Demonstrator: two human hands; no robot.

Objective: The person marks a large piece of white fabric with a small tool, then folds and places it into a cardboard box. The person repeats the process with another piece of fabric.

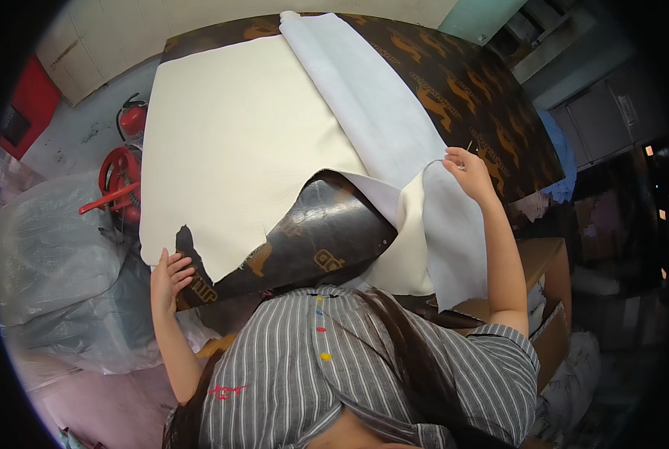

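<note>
A large cream leather hide point(237, 127) lies over a dark brown printed board point(327, 224). Its right part is folded over, so the pale bluish back point(364, 97) faces up. The near edge is ragged, and a notch there bares the board. My right hand point(468, 176) pinches the folded part near the right side, where a flap curls and hangs over the near edge. A thin pointed item point(470, 144) shows by those fingers, too small to name. At the near left corner my left hand point(171, 278) rests against the hide's edge, fingers stretched and apart.
Left of the board are plastic-covered bundles point(57, 254), a red wheeled frame point(117, 183) and a red fire extinguisher point(132, 118). An open cardboard box point(548, 299) stands at the near right. Grey cabinets point(600, 120) line the far right.
</note>
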